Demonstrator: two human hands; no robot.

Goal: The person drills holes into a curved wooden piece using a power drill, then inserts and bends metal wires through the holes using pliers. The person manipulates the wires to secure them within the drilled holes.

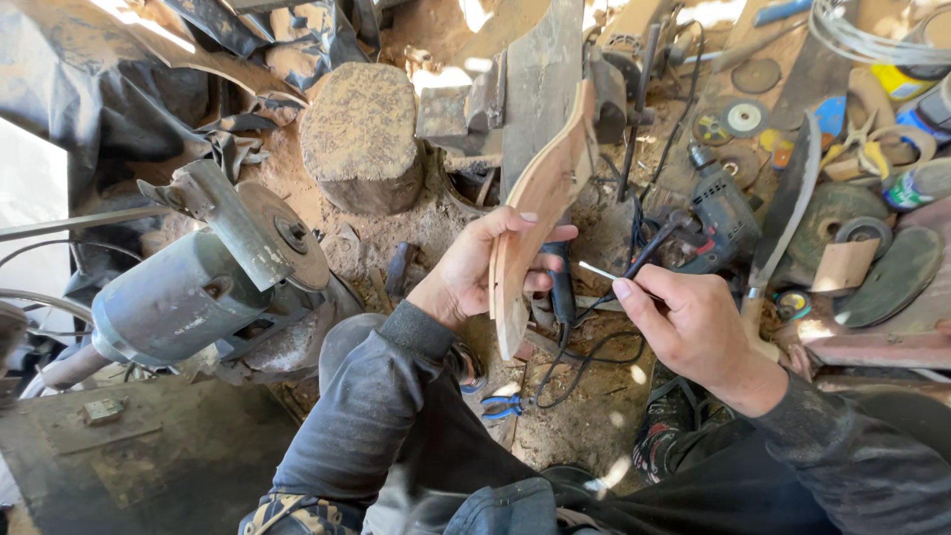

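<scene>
The left hand (474,269) holds a curved wooden piece (540,213) upright at the frame's centre, its grip closed round the lower half, thumb on the near face, fingers wrapped behind. At 3 o'clock of it the right hand (684,322) pinches a thin white marker (606,273), tip just beside the wood's edge. To mark well, I judge the wood should be held steady and the wrist kept low. A bench grinder (203,282) sits at 9 o'clock, an electric drill (715,213) at 2 o'clock, on the dirt floor (584,416).
</scene>
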